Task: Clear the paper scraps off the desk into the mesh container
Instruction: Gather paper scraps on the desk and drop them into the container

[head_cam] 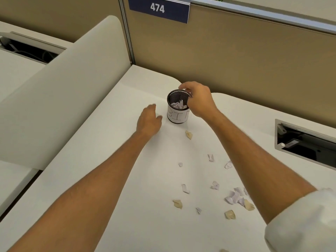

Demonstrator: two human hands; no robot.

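Note:
A black mesh container [178, 115] with a white paper label stands on the white desk [109, 160] and holds several crumpled white scraps. My right hand [199, 100] hovers over its right rim, fingers curled downward with nothing visible in them. My left hand [150, 120] rests low just left of the container, fingers loosely apart, holding nothing. Loose paper scraps lie nearer me: a tan one [189, 134] close to the container, small white ones [211, 157], and a cluster [235, 196] beside my right forearm.
A beige partition [236, 60] with a blue "474" sign [158, 9] backs the desk. A curved white divider [63, 91] stands on the left. An open cable slot [307, 144] is set into the desk at right.

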